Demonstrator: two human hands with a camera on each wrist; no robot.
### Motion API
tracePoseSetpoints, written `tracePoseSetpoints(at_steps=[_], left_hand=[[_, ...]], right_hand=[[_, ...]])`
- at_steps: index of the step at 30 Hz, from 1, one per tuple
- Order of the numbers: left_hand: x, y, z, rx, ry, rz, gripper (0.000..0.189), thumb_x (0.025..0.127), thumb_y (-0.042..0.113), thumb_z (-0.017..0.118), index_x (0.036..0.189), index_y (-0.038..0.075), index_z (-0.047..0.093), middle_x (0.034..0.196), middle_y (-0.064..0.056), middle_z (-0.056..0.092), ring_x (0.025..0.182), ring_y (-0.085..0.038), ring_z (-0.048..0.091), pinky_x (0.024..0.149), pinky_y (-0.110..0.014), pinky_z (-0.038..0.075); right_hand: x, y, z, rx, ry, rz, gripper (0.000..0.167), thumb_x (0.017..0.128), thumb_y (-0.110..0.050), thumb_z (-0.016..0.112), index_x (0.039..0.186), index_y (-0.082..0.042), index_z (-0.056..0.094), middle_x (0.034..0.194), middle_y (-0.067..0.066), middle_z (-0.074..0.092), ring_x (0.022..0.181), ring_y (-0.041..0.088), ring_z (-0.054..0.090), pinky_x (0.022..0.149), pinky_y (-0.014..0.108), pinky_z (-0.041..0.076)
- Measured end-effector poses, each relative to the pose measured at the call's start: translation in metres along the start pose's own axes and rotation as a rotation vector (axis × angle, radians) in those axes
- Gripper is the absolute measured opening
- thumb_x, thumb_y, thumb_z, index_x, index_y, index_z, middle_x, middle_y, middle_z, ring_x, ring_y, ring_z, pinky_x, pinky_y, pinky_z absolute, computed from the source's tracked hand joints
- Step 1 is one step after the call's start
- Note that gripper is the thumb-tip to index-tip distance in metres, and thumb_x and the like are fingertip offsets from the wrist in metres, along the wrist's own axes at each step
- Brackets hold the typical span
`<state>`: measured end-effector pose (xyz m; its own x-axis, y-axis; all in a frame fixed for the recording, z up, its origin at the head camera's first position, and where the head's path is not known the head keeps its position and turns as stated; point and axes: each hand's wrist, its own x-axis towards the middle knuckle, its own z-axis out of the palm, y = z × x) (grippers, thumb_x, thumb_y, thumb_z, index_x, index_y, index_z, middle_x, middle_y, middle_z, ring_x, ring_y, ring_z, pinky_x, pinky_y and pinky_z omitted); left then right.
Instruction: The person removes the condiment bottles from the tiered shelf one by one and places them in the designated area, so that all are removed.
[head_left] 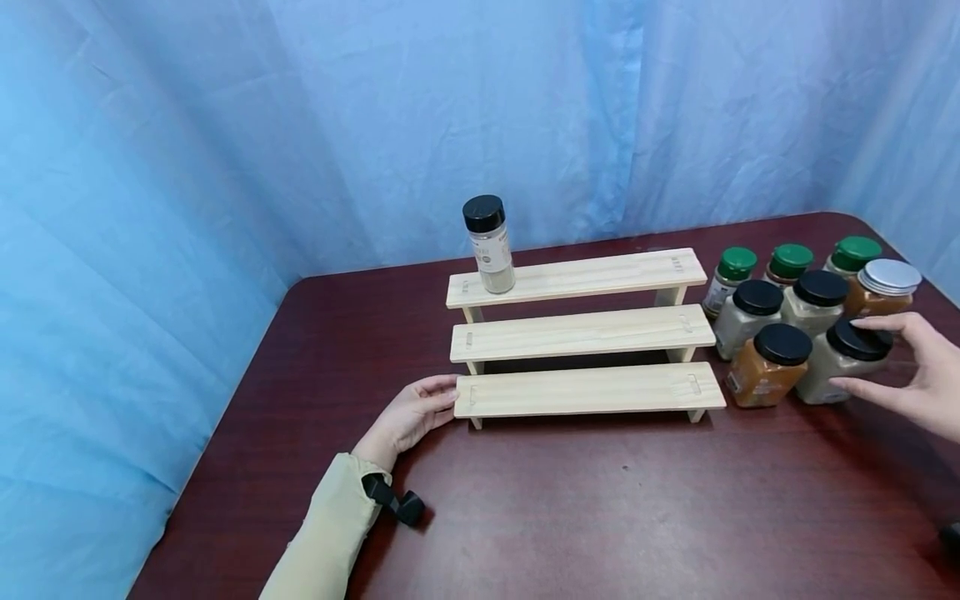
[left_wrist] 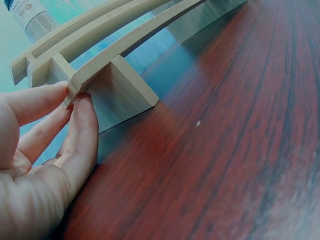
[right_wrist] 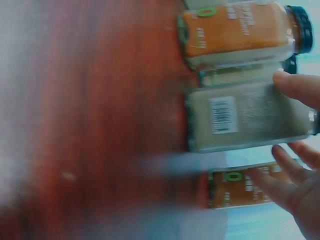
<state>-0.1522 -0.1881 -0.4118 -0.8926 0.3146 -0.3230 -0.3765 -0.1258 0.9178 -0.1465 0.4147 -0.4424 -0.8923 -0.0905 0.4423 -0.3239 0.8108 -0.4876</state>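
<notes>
A three-step wooden rack [head_left: 585,392] stands mid-table. My left hand [head_left: 416,412] is at the left end of its lowest step, and in the left wrist view the thumb and fingers [left_wrist: 86,122] pinch the board's corner. A black-capped shaker bottle [head_left: 492,250] stands upright on the left of the top step. At the right, my right hand [head_left: 926,371] is spread around a black-lidded square jar [head_left: 828,371] of pale powder. In the right wrist view the thumb overlaps that jar [right_wrist: 250,117], while the other fingers are below it; contact is unclear.
Beside the held-out jar stands a black-lidded jar of orange powder [head_left: 761,375]. Behind are two more black-lidded jars [head_left: 742,325], several green-capped bottles [head_left: 723,287] and a silver-lidded jar [head_left: 877,292]. Blue curtains [head_left: 450,125] hang behind the dark red table [head_left: 600,517].
</notes>
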Motion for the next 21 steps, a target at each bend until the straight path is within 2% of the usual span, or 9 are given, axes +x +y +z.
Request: tracePoseSetpoints(at_steps=[2,7,8,9,10,13,16,18,21], left_hand=[[0.000,0.000,0.000,-0.001,0.001,-0.002,0.043,0.095,-0.004,0.047,0.137,-0.008,0.039,0.096,0.006,0.064,0.086,-0.006,0.063,0.077,-0.022,0.052],[0.000,0.001,0.001,-0.003,0.003,-0.012,0.045,0.095,-0.006,0.046,0.138,-0.010,0.035,0.096,0.006,0.064,0.085,-0.006,0.063,0.076,-0.021,0.052],[0.000,0.001,0.001,-0.002,0.002,-0.013,0.045,0.095,-0.005,0.046,0.138,-0.010,0.035,0.096,0.006,0.064,0.085,-0.006,0.063,0.076,-0.021,0.052],[0.000,0.001,0.001,-0.002,0.003,-0.014,0.045,0.095,-0.005,0.046,0.138,-0.010,0.035,0.096,0.006,0.064,0.085,-0.006,0.063,0.076,-0.021,0.052],[0.000,0.001,0.001,-0.001,0.003,-0.015,0.045,0.095,-0.005,0.046,0.138,-0.010,0.035,0.096,0.006,0.064,0.085,-0.006,0.063,0.076,-0.021,0.052],[0.000,0.001,0.001,0.000,0.005,-0.017,0.044,0.095,-0.005,0.046,0.138,-0.010,0.036,0.096,0.006,0.064,0.085,-0.006,0.063,0.076,-0.021,0.052],[0.000,0.001,0.001,0.002,0.006,-0.017,0.044,0.095,-0.005,0.046,0.138,-0.010,0.036,0.096,0.006,0.064,0.085,-0.006,0.063,0.076,-0.021,0.052],[0.000,0.001,0.001,0.003,0.008,-0.016,0.045,0.095,-0.005,0.046,0.138,-0.010,0.035,0.096,0.006,0.064,0.085,-0.006,0.063,0.076,-0.021,0.052],[0.000,0.001,0.001,0.003,0.008,-0.017,0.045,0.095,-0.005,0.046,0.138,-0.011,0.034,0.096,0.006,0.063,0.085,-0.006,0.063,0.076,-0.021,0.052]], right_hand=[[0.005,-0.017,-0.010,-0.007,-0.007,-0.017,0.077,0.059,0.010,0.084,0.127,0.002,0.047,0.115,-0.013,0.044,0.095,-0.024,0.030,0.059,-0.005,0.031],[0.016,-0.080,-0.036,0.023,0.024,0.010,0.047,0.065,0.015,0.077,0.107,0.007,0.057,0.112,-0.020,0.043,0.100,-0.023,0.025,0.063,-0.008,0.027],[0.017,-0.084,-0.039,0.027,0.041,0.020,0.042,0.069,0.013,0.075,0.105,0.000,0.059,0.111,-0.028,0.038,0.100,-0.023,0.026,0.066,-0.008,0.027],[0.018,-0.087,-0.040,0.045,0.060,0.026,0.039,0.071,0.014,0.073,0.105,0.000,0.059,0.111,-0.033,0.034,0.100,-0.023,0.027,0.069,-0.008,0.028],[0.020,-0.088,-0.042,0.042,0.080,0.025,0.038,0.072,0.013,0.072,0.106,0.000,0.060,0.115,-0.032,0.039,0.103,-0.022,0.029,0.075,-0.008,0.027],[0.023,-0.084,-0.043,0.044,0.115,0.025,0.041,0.080,0.008,0.068,0.118,-0.003,0.059,0.128,-0.014,0.048,0.110,-0.021,0.032,0.083,-0.007,0.024],[0.026,-0.082,-0.044,0.073,0.142,0.013,0.044,0.083,0.009,0.065,0.125,0.003,0.055,0.134,-0.005,0.048,0.112,-0.020,0.035,0.086,-0.005,0.027],[0.029,-0.089,-0.043,0.143,0.156,-0.011,0.043,0.083,0.012,0.062,0.125,0.003,0.055,0.129,-0.018,0.045,0.108,-0.016,0.041,0.083,-0.005,0.031],[0.034,-0.111,-0.044,0.178,0.170,-0.094,0.041,0.078,0.019,0.062,0.117,0.008,0.057,0.122,-0.024,0.044,0.102,-0.015,0.046,0.081,-0.004,0.034]])
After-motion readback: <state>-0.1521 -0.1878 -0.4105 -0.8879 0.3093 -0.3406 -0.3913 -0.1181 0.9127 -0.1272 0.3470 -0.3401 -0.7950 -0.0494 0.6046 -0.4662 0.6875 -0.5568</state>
